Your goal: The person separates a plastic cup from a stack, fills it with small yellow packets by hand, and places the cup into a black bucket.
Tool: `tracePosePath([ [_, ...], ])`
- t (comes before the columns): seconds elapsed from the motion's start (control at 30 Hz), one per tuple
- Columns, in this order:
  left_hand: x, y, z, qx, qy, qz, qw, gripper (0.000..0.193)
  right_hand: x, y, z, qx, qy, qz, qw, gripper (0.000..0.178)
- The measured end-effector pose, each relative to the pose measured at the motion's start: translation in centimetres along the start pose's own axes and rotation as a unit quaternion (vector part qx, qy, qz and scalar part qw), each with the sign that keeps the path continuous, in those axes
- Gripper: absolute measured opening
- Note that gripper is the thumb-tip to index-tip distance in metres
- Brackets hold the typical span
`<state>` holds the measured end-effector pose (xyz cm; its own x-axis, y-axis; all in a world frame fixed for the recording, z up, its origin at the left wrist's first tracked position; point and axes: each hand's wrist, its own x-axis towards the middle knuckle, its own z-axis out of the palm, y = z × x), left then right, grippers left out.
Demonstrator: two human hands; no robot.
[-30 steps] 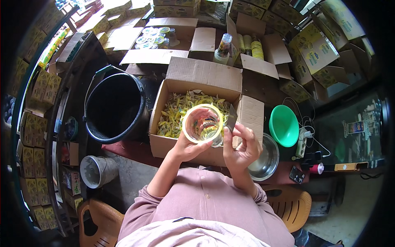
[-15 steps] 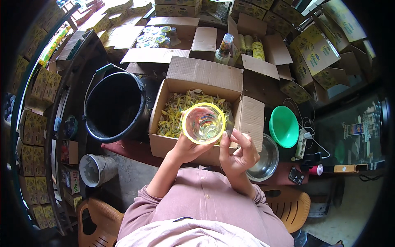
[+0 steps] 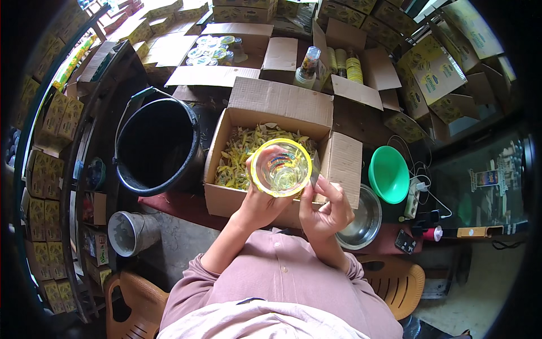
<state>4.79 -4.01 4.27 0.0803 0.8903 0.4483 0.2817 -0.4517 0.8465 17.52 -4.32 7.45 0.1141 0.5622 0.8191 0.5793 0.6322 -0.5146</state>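
My left hand (image 3: pixel 261 208) is wrapped round a clear plastic cup (image 3: pixel 280 168) with a yellow rim, its mouth facing up toward me. On the cup's right side, my right hand (image 3: pixel 328 210) is closed in a pinch on a thin, dark grey, blade-like piece (image 3: pixel 315 173) that meets the rim; its exact kind is hard to make out. Both hands are over the near edge of an open cardboard box (image 3: pixel 226 198). Yellow and pale shreds (image 3: pixel 240 152) fill the box, partly hidden behind the cup.
A black bucket (image 3: pixel 195 155) stands left of the box, a grey bucket (image 3: pixel 135 233) lower down. To the right are a steel bowl (image 3: pixel 368 217), a green bowl (image 3: pixel 389 175) and a power strip (image 3: pixel 412 204). Behind, open cartons hold lidded cups (image 3: pixel 210 50) and stacked cups (image 3: pixel 354 69).
The cup has turned and tilted slightly in my left hand, shifting a little to the right. My right hand stays at its rim, having moved only slightly.
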Motion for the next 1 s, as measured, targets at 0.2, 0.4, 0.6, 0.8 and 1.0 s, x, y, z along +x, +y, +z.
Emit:
tracePosePath([
  [0.2, 0.0, 0.0, 0.1, -0.005, 0.020, 0.051, 0.998, 0.071, 0.2, 0.3, -0.1, -0.011, 0.002, -0.009, 1.000, 0.024],
  [0.4, 0.5, 0.4, -0.6, 0.035, -0.031, 0.061, 0.997, 0.077, 0.8, 1.0, -0.4, 0.005, -0.013, -0.015, 1.000, 0.027],
  [0.6, 0.6, 0.6, -0.6, 0.023, -0.047, 0.063, 0.997, 0.075, 1.2, 1.1, -0.4, 0.017, -0.009, 0.009, 1.000, 0.025],
  [0.8, 0.5, 0.0, -0.6, 0.024, -0.071, 0.062, 0.995, 0.076, 1.6, 1.4, -0.4, 0.044, -0.013, 0.053, 0.998, 0.023],
  [1.0, 0.7, -0.3, -0.7, -0.011, -0.051, 0.041, 0.998, 0.078, 1.0, 1.1, -0.7, 0.069, -0.007, 0.072, 0.995, 0.022],
])
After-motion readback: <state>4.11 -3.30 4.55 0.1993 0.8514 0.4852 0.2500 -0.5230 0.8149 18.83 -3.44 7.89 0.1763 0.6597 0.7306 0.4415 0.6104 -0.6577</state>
